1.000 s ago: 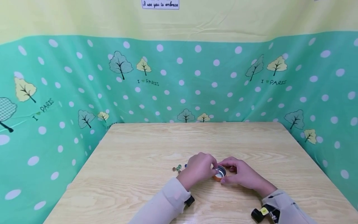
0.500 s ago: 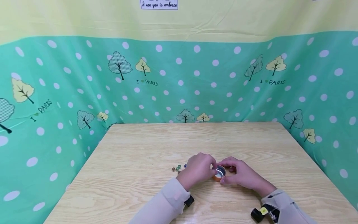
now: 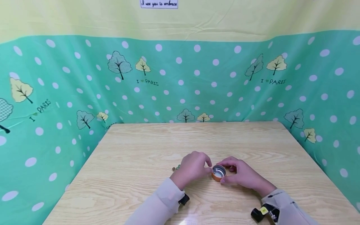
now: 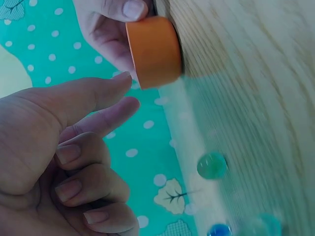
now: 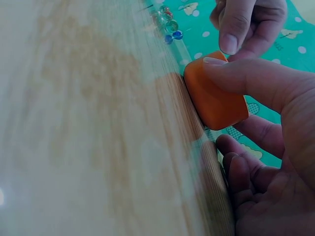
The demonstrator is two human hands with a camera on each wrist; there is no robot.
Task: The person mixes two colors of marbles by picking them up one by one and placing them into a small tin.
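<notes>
A small round orange tin [image 3: 216, 177] with a silvery inside stands upright on the table, its mouth facing up. My right hand [image 3: 244, 174] grips it, the thumb on the near side and fingers round the far side, also seen on the orange wall [image 5: 216, 98] in the right wrist view. My left hand [image 3: 192, 168] is just left of the rim; its thumb and forefinger are apart with nothing between them, and the other fingers are bent. Glass marbles lie left of the tin: a green marble [image 4: 212, 165] and a blue marble [image 4: 219, 230], among several.
The wood-grain table [image 3: 146, 140] has a polka-dot cloth [image 3: 157, 90] hanging behind and along both sides. A brown marble [image 3: 173, 169] shows past my left wrist; other marbles are hidden behind that hand. Dark cameras [image 3: 257, 215] sit on both wrists.
My left hand has drawn back leftward from the tin's mouth, and its fingertips have parted. It now covers more of the marbles. The right hand keeps its grip on the tin.
</notes>
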